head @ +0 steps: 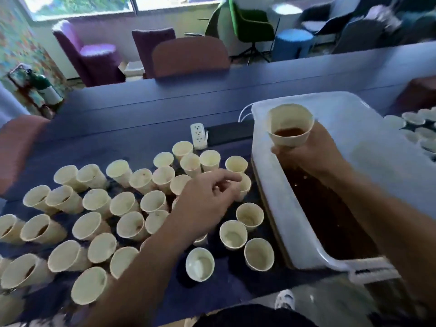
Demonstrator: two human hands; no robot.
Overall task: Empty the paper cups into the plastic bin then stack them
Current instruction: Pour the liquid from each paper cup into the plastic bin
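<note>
My right hand (313, 152) grips a paper cup (289, 128) holding brown liquid over the plastic bin (266, 175) at two o'clock, ready to pour, while my left hand (207, 204), fingers loosely curled, reaches among table (141, 109) cups (122, 204) at nine o'clock.

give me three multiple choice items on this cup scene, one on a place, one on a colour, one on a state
1. Where is the cup that the right hand grips?
A. over the plastic bin
B. on the floor
C. on a chair

2. What colour is the power strip on the table?
A. red
B. white
C. green

3. What is the state of the gripped cup?
A. crushed flat
B. upside down
C. upright, with brown contents inside

Answers:
1 A, the right hand holds it above the bin's near-left part.
2 B, the strip beside the far cups is white.
3 C, its mouth faces up and brown shows in the bottom.
</note>
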